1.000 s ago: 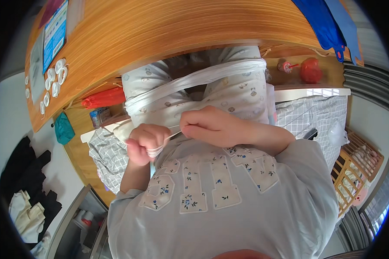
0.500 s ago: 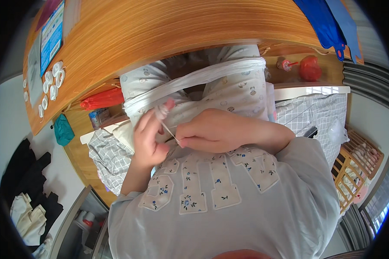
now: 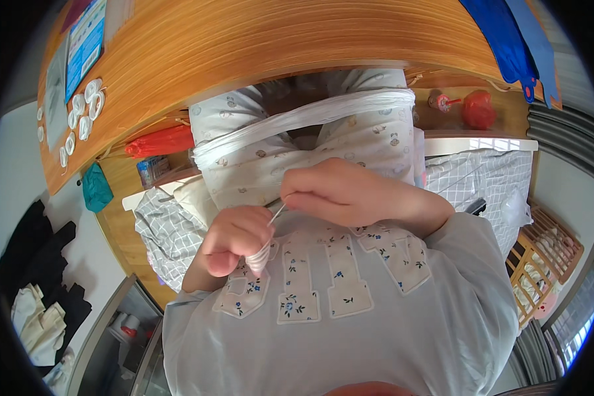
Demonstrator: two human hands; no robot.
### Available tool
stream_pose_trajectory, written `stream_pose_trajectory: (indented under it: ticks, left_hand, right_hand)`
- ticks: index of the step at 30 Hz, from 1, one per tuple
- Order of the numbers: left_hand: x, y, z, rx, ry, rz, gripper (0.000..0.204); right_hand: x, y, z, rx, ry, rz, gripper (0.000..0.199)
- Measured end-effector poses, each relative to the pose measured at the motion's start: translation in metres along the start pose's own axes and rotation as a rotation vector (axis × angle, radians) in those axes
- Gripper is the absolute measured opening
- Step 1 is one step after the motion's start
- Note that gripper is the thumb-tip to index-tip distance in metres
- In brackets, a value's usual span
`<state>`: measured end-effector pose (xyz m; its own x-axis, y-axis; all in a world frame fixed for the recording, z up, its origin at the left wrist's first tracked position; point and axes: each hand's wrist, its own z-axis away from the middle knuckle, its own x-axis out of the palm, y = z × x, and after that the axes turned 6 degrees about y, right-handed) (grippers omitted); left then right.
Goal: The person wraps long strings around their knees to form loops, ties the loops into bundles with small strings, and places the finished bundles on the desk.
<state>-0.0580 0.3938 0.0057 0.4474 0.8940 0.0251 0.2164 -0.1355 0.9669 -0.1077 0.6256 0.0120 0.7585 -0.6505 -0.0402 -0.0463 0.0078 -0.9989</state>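
White string is wound in several turns around a finger of my left hand, which is curled in with its knuckles up. A short taut length runs from there up to my right hand, closed in a pinch on the string. Both hands are in front of my chest, a little apart. Across my thighs stretches a white band of gathered strands, looking like a loose skein looped round my legs. Small bundles of white string lie on the table at the left.
The wooden table curves ahead of my knees. On it are a blue printed packet at left and blue plastic pieces at right. Under it are a red bag and a red bundle. A checked cloth is beside me.
My left hand has turned over and dropped, its wound finger swinging from pointing up to pointing down toward my chest. The right hand has risen slightly, still pinching the string.
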Motion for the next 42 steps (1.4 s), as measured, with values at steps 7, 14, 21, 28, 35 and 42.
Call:
stream_pose_trajectory:
  ticks: [7,14,21,28,35,42]
  left_hand:
    - [0.017,-0.004,-0.002,-0.021,0.246,-0.428,0.067]
    - [0.006,-0.010,0.003,-0.012,-0.058,-0.666,0.070]
    - [0.017,-0.018,0.012,-0.467,0.173,0.962,0.073]
    - [0.036,-0.024,0.007,-0.289,0.372,-0.130,0.079]
    - [0.007,-0.042,0.018,-0.285,0.222,-0.140,0.077]
    - [0.014,-0.030,0.017,-0.518,0.407,0.592,0.060]
  right_hand:
    - [0.001,0.000,0.002,0.034,-0.125,0.082,0.014]
    - [-0.010,-0.005,0.008,0.071,-0.234,0.058,0.014]
    - [-0.011,0.008,0.008,0.134,-0.061,0.124,0.016]
    - [-0.008,0.003,0.012,0.161,-0.242,0.179,0.016]
    - [-0.014,-0.010,0.007,0.208,-0.245,0.076,0.015]
    - [-0.010,0.007,0.004,0.239,-0.208,0.384,0.014]
